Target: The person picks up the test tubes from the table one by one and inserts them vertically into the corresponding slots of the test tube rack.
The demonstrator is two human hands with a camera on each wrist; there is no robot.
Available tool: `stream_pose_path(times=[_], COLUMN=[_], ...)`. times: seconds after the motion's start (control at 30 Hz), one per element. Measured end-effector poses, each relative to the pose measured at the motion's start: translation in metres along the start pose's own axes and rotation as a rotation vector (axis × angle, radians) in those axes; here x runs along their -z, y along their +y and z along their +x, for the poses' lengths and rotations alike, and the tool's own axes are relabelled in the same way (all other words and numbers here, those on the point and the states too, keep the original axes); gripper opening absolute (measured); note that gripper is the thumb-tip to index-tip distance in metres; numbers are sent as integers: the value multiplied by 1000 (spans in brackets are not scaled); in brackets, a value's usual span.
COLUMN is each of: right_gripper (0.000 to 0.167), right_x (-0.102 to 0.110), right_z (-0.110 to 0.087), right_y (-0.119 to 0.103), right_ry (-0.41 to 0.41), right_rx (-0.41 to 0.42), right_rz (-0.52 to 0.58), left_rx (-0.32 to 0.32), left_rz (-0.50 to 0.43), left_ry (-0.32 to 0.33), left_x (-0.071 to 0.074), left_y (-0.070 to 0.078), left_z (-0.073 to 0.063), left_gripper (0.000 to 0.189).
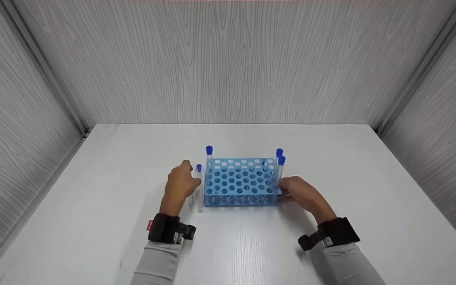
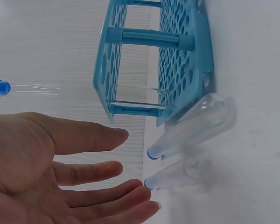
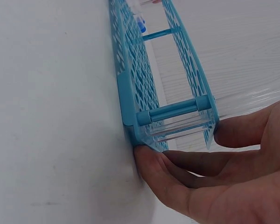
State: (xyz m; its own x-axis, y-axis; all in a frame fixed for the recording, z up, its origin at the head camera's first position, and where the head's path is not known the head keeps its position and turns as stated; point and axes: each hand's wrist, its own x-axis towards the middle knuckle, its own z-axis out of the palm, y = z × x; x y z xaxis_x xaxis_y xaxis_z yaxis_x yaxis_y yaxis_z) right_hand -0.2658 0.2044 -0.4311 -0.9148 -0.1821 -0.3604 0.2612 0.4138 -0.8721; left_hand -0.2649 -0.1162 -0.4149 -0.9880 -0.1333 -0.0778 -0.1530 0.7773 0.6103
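Observation:
A blue test tube rack (image 1: pixel 240 195) with rows of round holes stands on the white table. My right hand (image 1: pixel 301 192) grips its right end, thumb on the top plate and fingers at the bottom corner in the right wrist view. Left of the rack lie two clear test tubes with blue caps, the nearer tube (image 2: pixel 191 123) and the farther tube (image 2: pixel 179 172). Over these my left hand (image 1: pixel 180 183) hovers with fingers extended and nothing held; the thumb is apart from the fingers in the left wrist view.
One blue-capped tube (image 1: pixel 209 152) is upright in the rack's back left corner. Two more stand at its right end, the front one (image 1: pixel 281 162) close to my right hand. Grey wood-grain panels (image 1: pixel 228 63) enclose the table at the back and sides.

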Motion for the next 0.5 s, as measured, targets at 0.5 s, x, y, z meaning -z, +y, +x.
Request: stream_pose_path(times=[0.5], right_gripper=[40], right_x=[1], right_z=[0], right_y=[1], right_ry=[5], right_rx=[7], right_rz=[-4], left_rx=[30], left_rz=[-3], left_ry=[-47], left_x=[-3], left_y=[-2], left_z=[2], left_gripper=[71])
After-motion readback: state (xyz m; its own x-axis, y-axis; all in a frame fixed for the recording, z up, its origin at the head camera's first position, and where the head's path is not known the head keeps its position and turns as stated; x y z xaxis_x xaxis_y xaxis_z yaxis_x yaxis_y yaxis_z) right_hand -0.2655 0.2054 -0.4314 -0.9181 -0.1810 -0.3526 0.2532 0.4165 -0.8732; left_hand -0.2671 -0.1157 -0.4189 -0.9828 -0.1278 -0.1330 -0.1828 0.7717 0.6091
